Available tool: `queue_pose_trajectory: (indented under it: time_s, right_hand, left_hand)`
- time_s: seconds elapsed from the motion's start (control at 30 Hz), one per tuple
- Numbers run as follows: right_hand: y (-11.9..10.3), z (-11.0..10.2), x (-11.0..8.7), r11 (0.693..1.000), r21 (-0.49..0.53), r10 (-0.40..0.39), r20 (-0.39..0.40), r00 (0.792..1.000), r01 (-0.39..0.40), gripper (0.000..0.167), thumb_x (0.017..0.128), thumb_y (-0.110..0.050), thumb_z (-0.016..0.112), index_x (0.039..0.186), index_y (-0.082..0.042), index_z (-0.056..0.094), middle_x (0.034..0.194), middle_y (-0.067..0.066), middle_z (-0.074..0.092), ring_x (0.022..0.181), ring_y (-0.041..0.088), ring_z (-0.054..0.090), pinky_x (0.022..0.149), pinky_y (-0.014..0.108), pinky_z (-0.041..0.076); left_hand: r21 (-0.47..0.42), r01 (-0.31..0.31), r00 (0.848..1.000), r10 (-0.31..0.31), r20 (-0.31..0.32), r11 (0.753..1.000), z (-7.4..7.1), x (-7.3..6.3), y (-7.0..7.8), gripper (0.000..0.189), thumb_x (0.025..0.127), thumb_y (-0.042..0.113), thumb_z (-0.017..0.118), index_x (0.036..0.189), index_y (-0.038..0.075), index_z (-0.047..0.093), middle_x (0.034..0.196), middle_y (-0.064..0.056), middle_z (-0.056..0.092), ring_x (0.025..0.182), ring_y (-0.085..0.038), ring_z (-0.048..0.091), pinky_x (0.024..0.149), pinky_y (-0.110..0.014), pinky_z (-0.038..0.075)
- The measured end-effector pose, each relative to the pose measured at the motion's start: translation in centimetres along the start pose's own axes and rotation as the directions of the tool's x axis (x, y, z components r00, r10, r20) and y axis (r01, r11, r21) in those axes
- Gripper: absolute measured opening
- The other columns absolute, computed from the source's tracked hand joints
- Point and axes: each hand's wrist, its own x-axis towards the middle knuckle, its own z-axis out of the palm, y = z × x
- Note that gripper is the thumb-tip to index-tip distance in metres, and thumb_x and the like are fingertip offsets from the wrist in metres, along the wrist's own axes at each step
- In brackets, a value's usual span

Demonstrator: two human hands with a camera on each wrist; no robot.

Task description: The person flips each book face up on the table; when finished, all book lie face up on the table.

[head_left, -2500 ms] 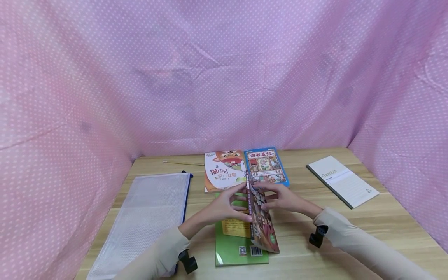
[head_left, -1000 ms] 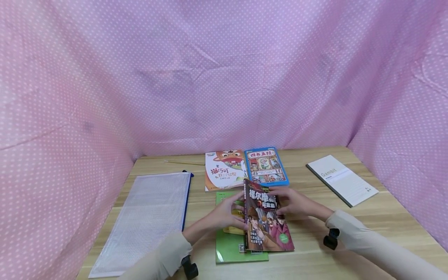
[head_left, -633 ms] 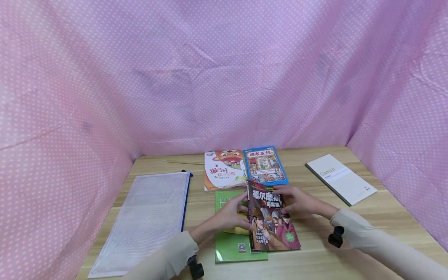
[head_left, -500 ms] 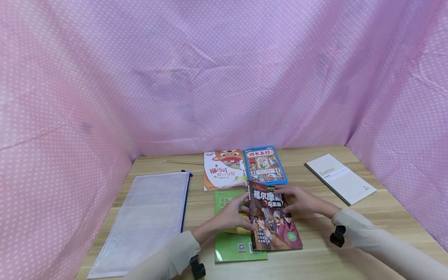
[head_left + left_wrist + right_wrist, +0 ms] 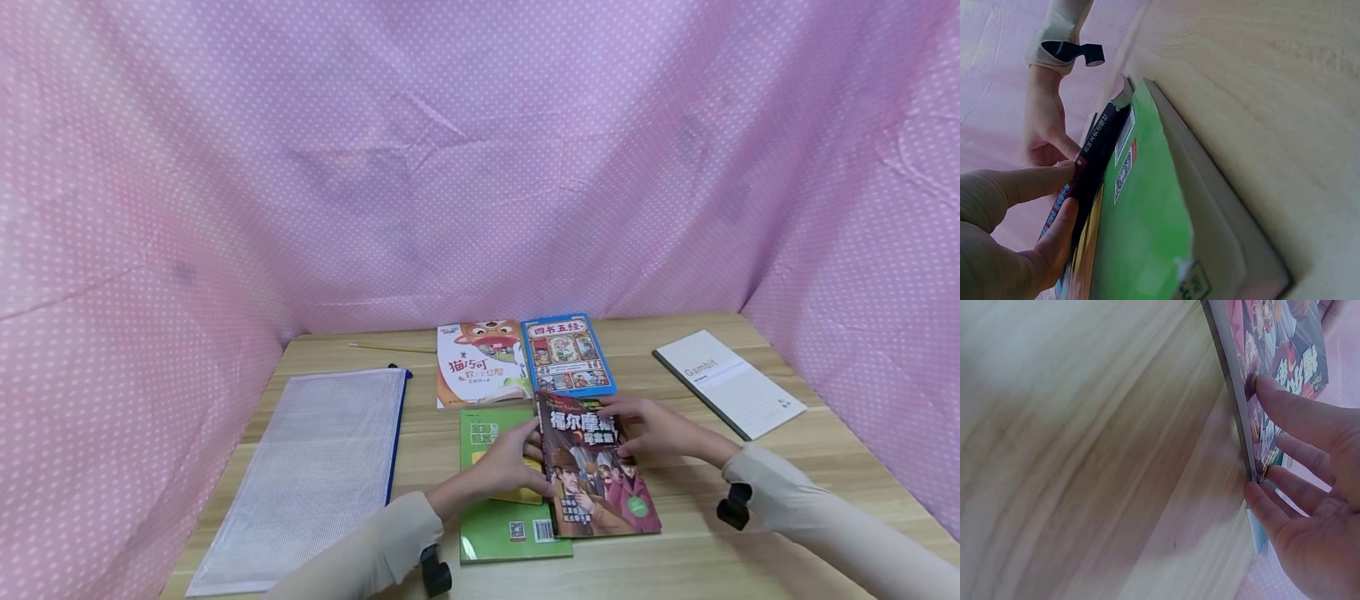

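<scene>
Both hands hold a dark paperback with detectives on its cover, front up and overlapping the right side of a green book. At its spine is the left hand. In the left wrist view, the left thumb and a finger lie against the dark spine, close beside the green book's cover. The right hand grips the opposite edge near the top. In the right wrist view, its thumb is on the cover and other fingertips are at the page edge; part of the right palm shows.
Behind lie an orange-and-white picture book and a blue-bordered book. A pencil lies at the back left. A white mesh zip pouch is on the left, a pale notebook on the right. Pink dotted cloth surrounds the table.
The detective book, first standing steeply on its edge, has tipped down to face up and slid right, uncovering more of the green book. Both hands have moved right with it.
</scene>
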Motion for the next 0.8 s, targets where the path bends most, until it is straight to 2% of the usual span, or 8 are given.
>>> queue_pose_trajectory:
  time_s: [0.1, 0.4, 0.63, 0.8]
  right_hand:
    - [0.0, -0.2, -0.2, 1.0, 0.002, 0.013, 0.0, 1.0, -0.013, 0.056, 0.08, -0.014, 0.085, 0.131, 0.001, 0.065, 0.148, 0.032, 0.049, 0.135, 0.055, 0.045, 0.108, 0.066, 0.043]
    - [0.6, -0.7, -0.6, 1.0, 0.0, 0.014, 0.008, 1.0, -0.014, 0.055, 0.08, -0.014, 0.085, 0.13, 0.001, 0.066, 0.147, 0.032, 0.05, 0.134, 0.055, 0.047, 0.107, 0.065, 0.043]
    - [1.1, -0.9, -0.9, 1.0, -0.013, -0.012, -0.002, 1.0, 0.012, 0.055, 0.08, -0.014, 0.086, 0.128, 0.002, 0.067, 0.145, 0.033, 0.051, 0.131, 0.056, 0.049, 0.104, 0.062, 0.048]
    - [1.2, -1.2, -1.0, 0.999, -0.033, -0.014, -0.01, 1.0, 0.014, 0.054, 0.079, -0.016, 0.087, 0.126, 0.001, 0.068, 0.143, 0.033, 0.053, 0.131, 0.055, 0.049, 0.105, 0.066, 0.043]
  left_hand:
    - [0.01, 0.009, 1.0, -0.009, 0.003, 1.0, 0.2, 0.3, -0.1, 0.103, 0.069, -0.003, 0.09, 0.157, 0.009, 0.037, 0.115, -0.003, 0.061, 0.101, -0.014, 0.064, 0.085, -0.024, 0.058]
    - [0.051, -0.019, 1.0, 0.018, 0.02, 0.998, 0.8, 1.0, -0.5, 0.102, 0.07, 0.0, 0.091, 0.156, 0.005, 0.037, 0.112, -0.001, 0.061, 0.097, -0.007, 0.063, 0.084, -0.02, 0.056]
    - [0.092, -0.017, 1.0, 0.017, -0.008, 0.996, 1.4, 1.5, -0.7, 0.107, 0.067, 0.003, 0.093, 0.157, 0.001, 0.034, 0.112, 0.0, 0.06, 0.097, -0.007, 0.061, 0.087, -0.019, 0.055]
    - [0.132, 0.003, 1.0, 0.0, -0.024, 0.991, 1.6, 1.8, -0.6, 0.11, 0.066, 0.006, 0.095, 0.157, 0.002, 0.033, 0.111, 0.0, 0.06, 0.097, -0.008, 0.061, 0.088, -0.021, 0.055]
